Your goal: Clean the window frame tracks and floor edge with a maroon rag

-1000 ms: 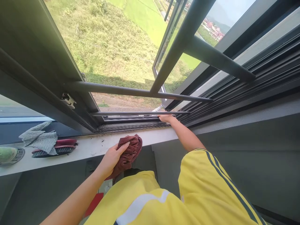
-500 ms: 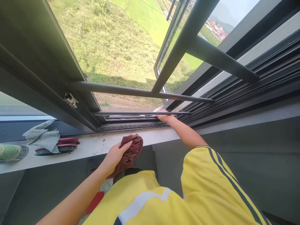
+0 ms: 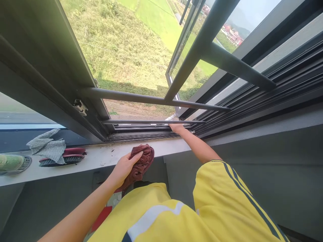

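My left hand (image 3: 126, 167) is closed on a bunched brown cloth (image 3: 142, 161), holding it just in front of the white sill (image 3: 121, 151). My right hand (image 3: 176, 127) reaches in under the lowest window bar (image 3: 151, 122), at the bottom of the dark window frame (image 3: 151, 134). Its fingers are hidden behind the bar and frame, so what they touch or hold does not show. Close beyond that hand is the lower corner of a window sash (image 3: 179, 109) that stands swung outward.
On the sill at left lie a scrubbing brush (image 3: 60, 161) with a grey mesh cloth (image 3: 49, 148) draped over it and a greenish container (image 3: 15, 163). Thick metal bars (image 3: 186, 60) cross the window opening. A metal latch (image 3: 80, 107) juts from the left frame.
My right hand and forearm have shifted slightly to the left along the bottom of the frame. My left hand keeps the brown cloth in almost the same place.
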{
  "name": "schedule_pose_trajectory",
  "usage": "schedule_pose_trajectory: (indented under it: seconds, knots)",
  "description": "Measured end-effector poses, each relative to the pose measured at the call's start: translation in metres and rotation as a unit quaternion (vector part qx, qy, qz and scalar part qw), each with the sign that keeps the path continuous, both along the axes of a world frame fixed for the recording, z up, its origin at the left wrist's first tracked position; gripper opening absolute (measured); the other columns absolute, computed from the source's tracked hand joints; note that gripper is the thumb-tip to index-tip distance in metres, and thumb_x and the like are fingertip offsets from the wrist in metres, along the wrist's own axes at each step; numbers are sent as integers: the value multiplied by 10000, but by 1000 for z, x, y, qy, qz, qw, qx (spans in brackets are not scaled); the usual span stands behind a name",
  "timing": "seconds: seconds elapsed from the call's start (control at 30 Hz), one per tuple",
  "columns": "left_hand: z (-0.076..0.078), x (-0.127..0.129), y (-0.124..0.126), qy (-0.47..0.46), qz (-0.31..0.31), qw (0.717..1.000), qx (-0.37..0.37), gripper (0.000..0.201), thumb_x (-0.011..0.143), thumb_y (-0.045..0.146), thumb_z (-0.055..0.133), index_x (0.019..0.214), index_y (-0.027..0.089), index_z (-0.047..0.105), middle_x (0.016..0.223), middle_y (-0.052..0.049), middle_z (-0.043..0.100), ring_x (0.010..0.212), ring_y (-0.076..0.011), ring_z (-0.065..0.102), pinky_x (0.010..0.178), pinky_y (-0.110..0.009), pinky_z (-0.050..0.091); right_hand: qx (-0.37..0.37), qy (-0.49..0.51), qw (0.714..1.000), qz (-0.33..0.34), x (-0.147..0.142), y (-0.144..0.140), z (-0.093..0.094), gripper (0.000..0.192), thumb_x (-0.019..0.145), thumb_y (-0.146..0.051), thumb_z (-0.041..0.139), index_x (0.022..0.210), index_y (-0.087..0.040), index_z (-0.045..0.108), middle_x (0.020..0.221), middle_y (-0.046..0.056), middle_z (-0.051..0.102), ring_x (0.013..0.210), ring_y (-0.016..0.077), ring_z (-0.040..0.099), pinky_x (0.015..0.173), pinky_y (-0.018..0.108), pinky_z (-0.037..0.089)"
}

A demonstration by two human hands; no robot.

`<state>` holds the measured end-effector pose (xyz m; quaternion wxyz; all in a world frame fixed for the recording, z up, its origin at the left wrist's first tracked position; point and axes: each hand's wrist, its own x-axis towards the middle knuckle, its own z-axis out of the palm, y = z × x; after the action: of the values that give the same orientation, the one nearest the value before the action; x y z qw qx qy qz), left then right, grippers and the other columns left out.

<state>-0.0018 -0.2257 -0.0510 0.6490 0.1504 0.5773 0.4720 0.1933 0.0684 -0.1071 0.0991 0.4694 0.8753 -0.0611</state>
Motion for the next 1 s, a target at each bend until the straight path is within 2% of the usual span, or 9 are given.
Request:
schedule_pose_trajectory:
  seconds: [0.07, 0.17, 0.27, 0.43, 0.6, 0.77, 0.9, 1.0]
  knots:
    - [2, -2, -3, 5, -4, 1000, 4, 548, 735, 484, 685, 1183, 182, 588, 1113, -107, 671, 973, -242, 656, 784, -314, 560, 4, -14, 1000, 18, 13, 0, -1, 376, 904, -179, 407, 1221, -250, 595, 1165, 33, 637, 1037, 218, 589, 902, 311, 459]
    - [1, -5, -6, 6, -7, 1000, -8, 582, 733, 508, 676, 1206, 184, 574, 1124, -116, 665, 977, -258, 653, 783, -336, 561, 1, -16, 1000, 20, 27, 2, -4, 439, 907, -138, 356, 1292, -227, 548, 1229, 43, 604, 1082, 212, 572, 925, 308, 447]
    - [0, -4, -6, 5, -9, 1000, -9, 568, 730, 509, 676, 1190, 188, 583, 1101, -116, 673, 936, -258, 664, 738, -330, 568, -15, -3, 1000, 18, 30, 2, -8, 508, 855, -66, 357, 1322, -176, 522, 1266, 74, 574, 1127, 208, 540, 960, 291, 418]
    - [2, 2, -2, 8, -17, 1000, -9, 528, 731, 493, 682, 1153, 185, 604, 1054, -106, 689, 881, -239, 673, 668, -295, 566, 36, 42, 996, 64, 29, -12, -14, 527, 787, -44, 387, 1292, -103, 529, 1282, 121, 535, 1163, 214, 479, 996, 287, 377]
    - [0, 7, 4, -6, -13, 1000, -8, 531, 719, 492, 697, 1156, 206, 602, 1068, -92, 687, 862, -219, 674, 696, -291, 563, 53, -8, 998, 37, 18, -17, -8, 354, 887, -240, 436, 1203, -159, 573, 1133, 129, 609, 1043, 250, 550, 921, 345, 418]
    - [0, 10, 5, 20, -28, 999, 4, 539, 717, 519, 688, 1134, 187, 608, 1011, -93, 699, 827, -217, 673, 680, -291, 558, 13, -88, 996, 1, 0, -19, 9, 274, 897, -267, 468, 1110, -172, 611, 1062, 130, 643, 978, 255, 596, 838, 337, 457]
    - [0, 9, 0, 12, -20, 1000, 7, 532, 728, 495, 686, 1155, 191, 598, 1012, -91, 698, 848, -223, 673, 691, -296, 557, 18, -30, 999, 36, -18, -33, 13, 325, 936, -306, 407, 1190, -191, 575, 1143, 105, 626, 1072, 246, 570, 899, 332, 442]
    - [1, 8, -2, 11, -8, 1000, 12, 512, 726, 488, 688, 1130, 185, 605, 1006, -94, 698, 823, -225, 675, 694, -315, 559, -31, 2, 999, 27, -31, -31, 11, 372, 967, -275, 302, 1193, -190, 584, 1147, 93, 633, 1053, 242, 588, 905, 356, 451]
